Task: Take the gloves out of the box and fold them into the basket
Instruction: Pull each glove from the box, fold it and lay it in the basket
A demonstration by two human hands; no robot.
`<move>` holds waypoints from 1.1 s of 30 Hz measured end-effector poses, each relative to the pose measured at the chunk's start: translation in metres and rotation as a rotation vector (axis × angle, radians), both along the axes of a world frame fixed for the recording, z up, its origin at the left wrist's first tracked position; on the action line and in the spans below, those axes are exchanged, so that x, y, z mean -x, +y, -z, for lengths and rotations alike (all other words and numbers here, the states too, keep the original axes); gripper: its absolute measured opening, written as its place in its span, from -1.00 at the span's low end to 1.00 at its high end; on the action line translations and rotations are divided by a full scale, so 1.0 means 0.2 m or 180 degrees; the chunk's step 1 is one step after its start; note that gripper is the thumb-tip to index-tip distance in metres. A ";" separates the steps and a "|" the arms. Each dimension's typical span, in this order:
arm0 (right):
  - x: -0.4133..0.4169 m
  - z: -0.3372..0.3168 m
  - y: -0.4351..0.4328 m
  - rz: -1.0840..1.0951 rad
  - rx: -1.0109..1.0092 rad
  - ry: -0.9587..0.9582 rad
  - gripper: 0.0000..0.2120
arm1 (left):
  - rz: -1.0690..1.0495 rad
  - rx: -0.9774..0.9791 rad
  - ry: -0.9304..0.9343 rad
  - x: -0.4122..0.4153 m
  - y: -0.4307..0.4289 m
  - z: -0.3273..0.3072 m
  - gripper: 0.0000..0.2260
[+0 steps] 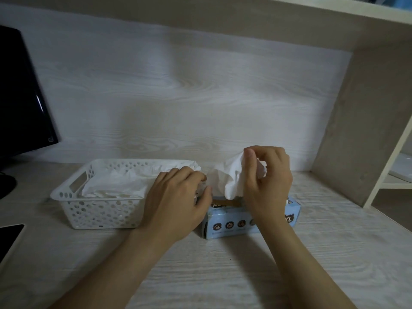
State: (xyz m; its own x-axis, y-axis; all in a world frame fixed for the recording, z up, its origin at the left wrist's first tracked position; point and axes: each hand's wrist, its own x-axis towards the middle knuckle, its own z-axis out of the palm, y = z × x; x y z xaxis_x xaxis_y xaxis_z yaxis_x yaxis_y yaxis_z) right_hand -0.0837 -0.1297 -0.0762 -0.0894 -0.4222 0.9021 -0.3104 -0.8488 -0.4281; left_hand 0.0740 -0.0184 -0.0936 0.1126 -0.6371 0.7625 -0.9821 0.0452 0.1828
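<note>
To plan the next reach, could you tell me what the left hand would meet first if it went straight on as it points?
Most likely the white glove rising from the box, which the right hand pinches; the left hand looks nearly against it, though depth is unclear.

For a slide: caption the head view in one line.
Right hand pinches a white glove emerging from the blue box; left hand rests beside it, by the basket.

Dim, cool light – soft shadows under forearms, wide-angle bending at edges.
</note>
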 end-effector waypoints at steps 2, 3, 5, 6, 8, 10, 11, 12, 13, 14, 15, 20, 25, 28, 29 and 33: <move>0.00 -0.01 0.02 -0.0104 -0.0059 -0.0119 -0.86 | 0.0042 0.0081 0.0139 0.01 0.01 -0.01 -0.65; -0.01 -0.01 0.03 -0.0180 -0.0094 -0.0105 -0.84 | 0.0071 0.0106 0.0211 0.02 0.01 -0.02 -0.61; -0.02 -0.01 0.04 -0.0378 -0.0163 0.0006 -0.79 | 0.0138 0.0128 0.0326 0.02 0.02 -0.03 -0.56; -0.02 -0.01 0.04 -0.0519 -0.0232 0.0043 -0.76 | 0.0176 0.0138 0.0351 0.01 0.02 -0.03 -0.58; -0.04 -0.01 0.06 -0.0761 -0.0386 0.0040 -0.72 | 0.0233 0.0259 0.0358 0.01 0.01 -0.03 -0.74; -0.04 -0.02 0.07 -0.0842 -0.0473 0.0001 -0.71 | 0.0281 0.0411 0.0495 0.01 0.01 -0.04 -0.87; -0.04 -0.01 0.07 -0.0831 -0.0495 -0.0013 -0.72 | 0.0307 0.0468 0.0617 0.01 0.01 -0.04 -0.89; -0.04 -0.01 0.07 -0.0781 -0.0499 -0.0004 -0.74 | 0.0339 0.0515 0.0721 0.01 0.01 -0.04 -0.89; -0.04 -0.01 0.06 -0.0707 -0.0491 0.0040 -0.77 | 0.0378 0.0553 0.0791 0.01 0.02 -0.04 -0.88; -0.04 0.00 0.05 -0.0625 -0.0468 0.0126 -0.81 | 0.0425 0.0579 0.0839 0.01 0.02 -0.05 -0.86; -0.04 0.01 0.03 -0.0546 -0.0435 0.0244 -0.85 | 0.0472 0.0585 0.0897 0.02 0.02 -0.05 -0.85; -0.04 0.03 0.00 -0.0408 -0.0299 0.0823 -0.61 | 0.0583 0.0642 0.1126 0.01 0.02 -0.06 -0.96; -0.04 0.02 0.01 -0.0734 -0.0591 0.0438 -0.66 | 0.0759 0.0293 0.1003 0.00 0.03 -0.06 -0.86; -0.03 0.00 0.02 -0.0930 -0.0803 0.0108 -0.63 | 0.0689 0.0108 0.0626 0.00 0.04 -0.05 -0.81; -0.02 0.00 0.02 -0.0951 -0.0869 0.0067 -0.61 | 0.0674 0.0076 0.0515 0.00 0.04 -0.05 -0.82; -0.02 0.00 0.00 -0.0878 -0.1039 -0.0099 -0.58 | 0.0644 0.0140 0.0392 0.01 0.04 -0.05 -0.81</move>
State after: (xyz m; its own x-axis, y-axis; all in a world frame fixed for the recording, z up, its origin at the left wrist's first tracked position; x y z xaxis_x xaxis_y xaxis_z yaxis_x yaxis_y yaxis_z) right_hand -0.0804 -0.1294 -0.0772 0.0419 -0.6970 0.7158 -0.0735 -0.7167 -0.6935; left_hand 0.0713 -0.0096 -0.0827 0.0798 -0.6226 0.7785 -0.9227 0.2495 0.2940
